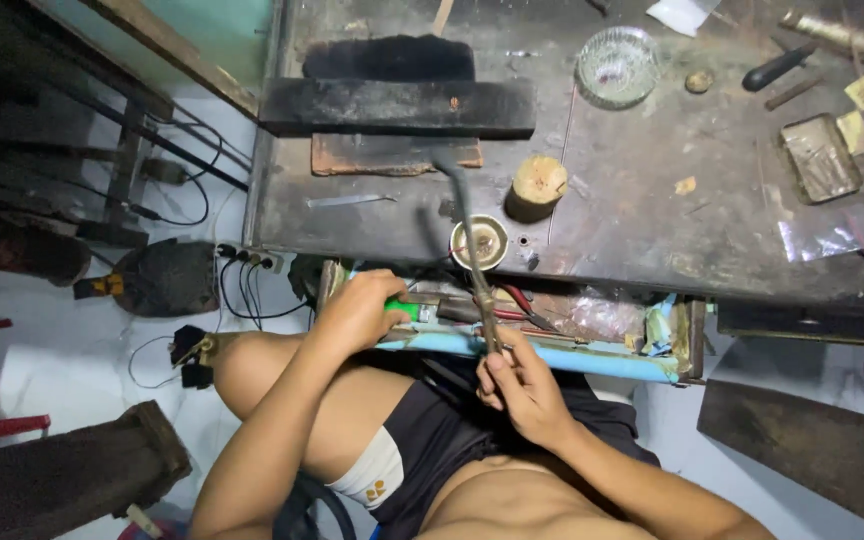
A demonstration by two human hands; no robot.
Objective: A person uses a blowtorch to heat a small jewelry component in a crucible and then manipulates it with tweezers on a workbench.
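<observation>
While the person sits at a dark workbench (632, 190), the right hand (520, 385) is clenched around the lower end of a thin metal torch (472, 250), whose blurred tip points up over the bench toward a black block (397, 107). Left hand (360, 310) reaches into the open drawer (552, 340) below the bench edge, fingers closed on a green-handled tool (404, 309). A small round metal dish (479, 242) sits just behind the torch shaft, a wooden stump (536, 186) beside it. Glass ashtray (617, 66) sits further back, well apart. Red-handled pliers (522, 303) lie in the drawer.
</observation>
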